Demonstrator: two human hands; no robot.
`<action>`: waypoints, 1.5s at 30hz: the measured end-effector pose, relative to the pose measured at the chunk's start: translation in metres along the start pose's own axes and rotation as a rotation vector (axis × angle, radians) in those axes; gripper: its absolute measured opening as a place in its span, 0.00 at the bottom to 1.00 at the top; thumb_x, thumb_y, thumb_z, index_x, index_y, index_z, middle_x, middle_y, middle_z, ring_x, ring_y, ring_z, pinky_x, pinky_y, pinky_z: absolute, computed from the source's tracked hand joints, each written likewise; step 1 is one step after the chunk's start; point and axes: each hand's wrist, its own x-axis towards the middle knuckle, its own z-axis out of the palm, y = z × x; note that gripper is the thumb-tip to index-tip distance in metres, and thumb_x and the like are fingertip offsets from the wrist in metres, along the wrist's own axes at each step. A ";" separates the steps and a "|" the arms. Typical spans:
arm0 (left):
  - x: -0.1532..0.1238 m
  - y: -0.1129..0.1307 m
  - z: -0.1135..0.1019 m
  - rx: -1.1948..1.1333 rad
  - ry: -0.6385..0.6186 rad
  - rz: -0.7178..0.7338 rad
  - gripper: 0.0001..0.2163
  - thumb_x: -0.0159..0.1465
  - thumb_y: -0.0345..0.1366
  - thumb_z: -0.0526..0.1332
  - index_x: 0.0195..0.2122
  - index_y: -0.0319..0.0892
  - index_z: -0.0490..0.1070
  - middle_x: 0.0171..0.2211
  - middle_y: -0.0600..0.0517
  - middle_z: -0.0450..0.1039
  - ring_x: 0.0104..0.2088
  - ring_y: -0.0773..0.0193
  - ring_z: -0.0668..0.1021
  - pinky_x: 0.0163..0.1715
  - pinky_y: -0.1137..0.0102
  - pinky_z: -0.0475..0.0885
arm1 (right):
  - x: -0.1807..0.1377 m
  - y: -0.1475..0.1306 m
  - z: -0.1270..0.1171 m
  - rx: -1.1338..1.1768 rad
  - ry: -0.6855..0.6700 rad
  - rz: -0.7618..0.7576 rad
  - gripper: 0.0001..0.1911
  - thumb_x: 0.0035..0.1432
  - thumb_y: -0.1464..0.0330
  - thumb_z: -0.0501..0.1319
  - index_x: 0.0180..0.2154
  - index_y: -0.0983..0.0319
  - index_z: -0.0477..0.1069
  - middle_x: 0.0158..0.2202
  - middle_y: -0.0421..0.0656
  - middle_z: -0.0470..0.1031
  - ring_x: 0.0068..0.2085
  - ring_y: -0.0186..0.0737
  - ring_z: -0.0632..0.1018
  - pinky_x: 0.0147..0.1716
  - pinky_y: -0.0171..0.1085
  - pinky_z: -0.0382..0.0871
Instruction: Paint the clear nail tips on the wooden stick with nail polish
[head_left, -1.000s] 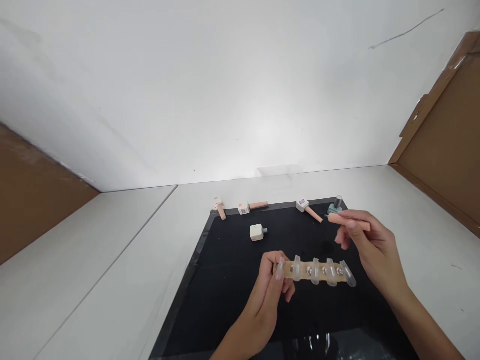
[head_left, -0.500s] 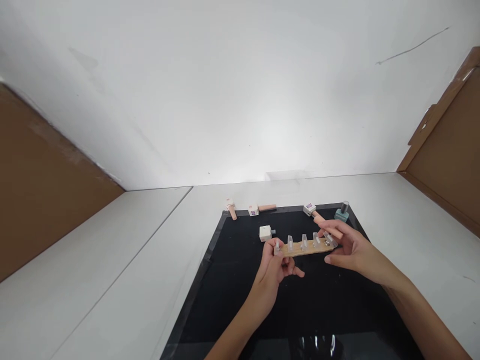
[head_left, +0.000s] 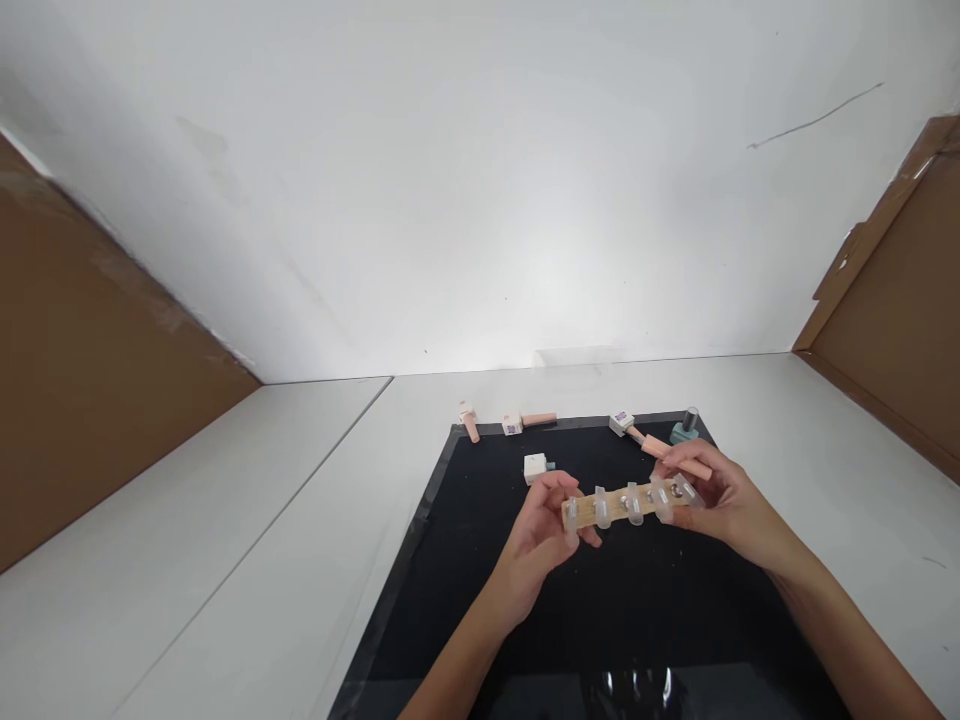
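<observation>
A light brown strip (head_left: pixel 613 504) carries a row of several clear false nail tips (head_left: pixel 635 503) on small shiny metal studs. My left hand (head_left: pixel 531 555) is closed on its left end. At the other end, the thumb of my right hand (head_left: pixel 724 502) presses against the strip. My right hand also holds a nail polish brush (head_left: pixel 681 459) by its pink cap, pointing left and away. Beyond its tip lies a white nail polish bottle (head_left: pixel 621 422). Just past my left fingers, another white bottle (head_left: pixel 535 467) lies with its grey neck to the right, no cap on it.
A black mat (head_left: pixel 465 560) covers part of the white table (head_left: pixel 247 570). Along its far edge lie two more pink-capped bottles (head_left: pixel 512 425), (head_left: pixel 469 420), and a teal bottle with a grey cap (head_left: pixel 685 430) stands at right. Brown cardboard panels (head_left: pixel 892 290) flank a white wall.
The strip has tilted so its nail tips face me more and has shifted slightly right. My right thumb has come onto its right end, with the brush still in that hand.
</observation>
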 end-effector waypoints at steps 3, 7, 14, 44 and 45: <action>0.002 0.006 -0.006 -0.053 0.085 0.081 0.14 0.48 0.34 0.64 0.37 0.42 0.68 0.29 0.53 0.66 0.30 0.65 0.69 0.32 0.69 0.67 | -0.002 -0.003 0.000 -0.008 0.011 -0.022 0.13 0.48 0.67 0.70 0.35 0.56 0.69 0.32 0.39 0.72 0.33 0.38 0.75 0.31 0.37 0.75; 0.005 0.009 -0.011 -0.147 0.244 0.099 0.13 0.50 0.37 0.65 0.37 0.39 0.72 0.28 0.52 0.66 0.29 0.65 0.69 0.31 0.69 0.67 | -0.006 -0.008 0.000 0.030 0.002 -0.046 0.13 0.48 0.70 0.70 0.35 0.55 0.69 0.31 0.38 0.72 0.31 0.36 0.75 0.31 0.36 0.75; 0.008 0.008 -0.012 -0.088 0.401 0.061 0.11 0.49 0.40 0.71 0.22 0.38 0.72 0.23 0.55 0.66 0.25 0.70 0.69 0.30 0.73 0.67 | -0.012 -0.003 -0.001 0.006 0.001 0.026 0.13 0.46 0.69 0.71 0.34 0.56 0.69 0.31 0.39 0.73 0.33 0.40 0.77 0.31 0.37 0.76; 0.034 -0.018 -0.062 0.886 0.593 0.055 0.23 0.42 0.34 0.67 0.42 0.44 0.70 0.47 0.46 0.72 0.55 0.45 0.66 0.54 0.55 0.58 | -0.025 0.054 0.017 -0.551 -0.191 0.186 0.14 0.45 0.78 0.61 0.35 0.57 0.67 0.38 0.41 0.71 0.42 0.46 0.75 0.44 0.45 0.69; 0.035 -0.020 -0.063 0.899 0.573 0.042 0.22 0.43 0.33 0.67 0.41 0.44 0.71 0.45 0.46 0.74 0.54 0.45 0.67 0.54 0.54 0.57 | -0.026 0.051 0.016 -0.551 -0.194 0.187 0.15 0.46 0.78 0.61 0.36 0.57 0.67 0.38 0.41 0.72 0.43 0.46 0.75 0.46 0.45 0.68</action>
